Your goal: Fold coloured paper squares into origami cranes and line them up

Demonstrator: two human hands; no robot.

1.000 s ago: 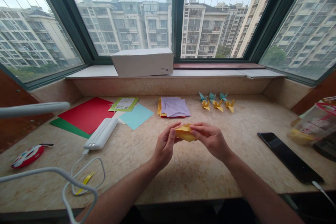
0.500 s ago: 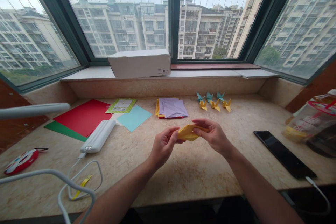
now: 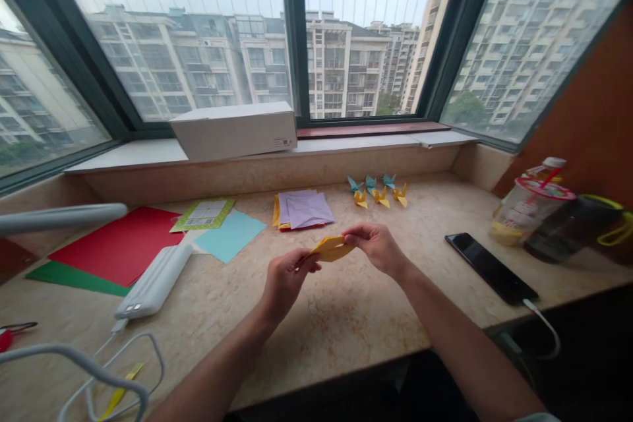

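Note:
A folded piece of yellow origami paper (image 3: 330, 249) is held up above the counter between both hands. My left hand (image 3: 288, 275) pinches its left end, thumb on top. At the upper right end, my right hand (image 3: 376, 245) grips it between thumb and fingers. The paper's layers part slightly in the middle. Behind the hands lies a stack of purple folded paper (image 3: 305, 209) with yellow and red sheets beneath. Further right stand several small paper cranes, a row of blue ones (image 3: 370, 183) behind a row of yellow ones (image 3: 380, 197).
On the left lie red paper (image 3: 111, 247), a light blue sheet (image 3: 231, 235), a green-edged packet (image 3: 202, 215) and a white power bank (image 3: 154, 280) with a looped cable. To the right are a black phone (image 3: 489, 267), a plastic cup (image 3: 534, 208) and a dark bottle (image 3: 568, 231). A white box (image 3: 235, 132) sits on the sill.
The view has turned to the right, so the scene sits further left. Both hands still hold the yellow paper, which is now tilted with its right end higher.

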